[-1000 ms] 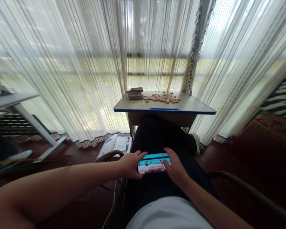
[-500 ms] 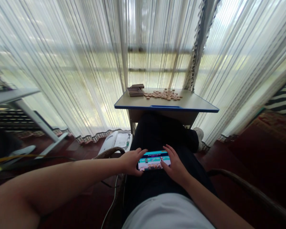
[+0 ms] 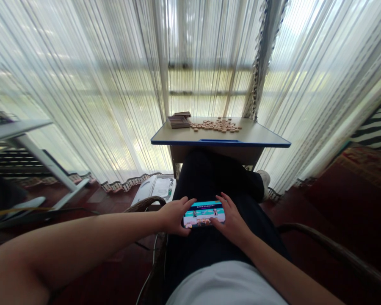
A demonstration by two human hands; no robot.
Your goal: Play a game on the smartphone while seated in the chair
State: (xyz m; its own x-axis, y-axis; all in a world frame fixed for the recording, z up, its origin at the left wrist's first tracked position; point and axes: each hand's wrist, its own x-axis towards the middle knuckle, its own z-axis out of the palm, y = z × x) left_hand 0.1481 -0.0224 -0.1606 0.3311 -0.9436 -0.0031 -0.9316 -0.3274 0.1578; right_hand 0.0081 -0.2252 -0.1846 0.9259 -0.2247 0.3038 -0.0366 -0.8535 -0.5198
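A phone with a lit, colourful screen lies sideways on my lap, over dark trousers. My left hand grips its left end, fingers wrapped round the edge. My right hand holds the right end, and its thumb rests on the screen. Ahead of my knees stands a small blue-edged table. On it lie several round wooden pieces and a dark wooden box.
Sheer white curtains cover the window behind the table. A white desk stands at the left, with its foot on the dark red floor. Wicker chair arms curve at both sides. A white case lies on the floor.
My right thumb has slid leftwards across the phone screen. The view has tipped slightly, so the table sits a little higher. My left hand has kept its grip.
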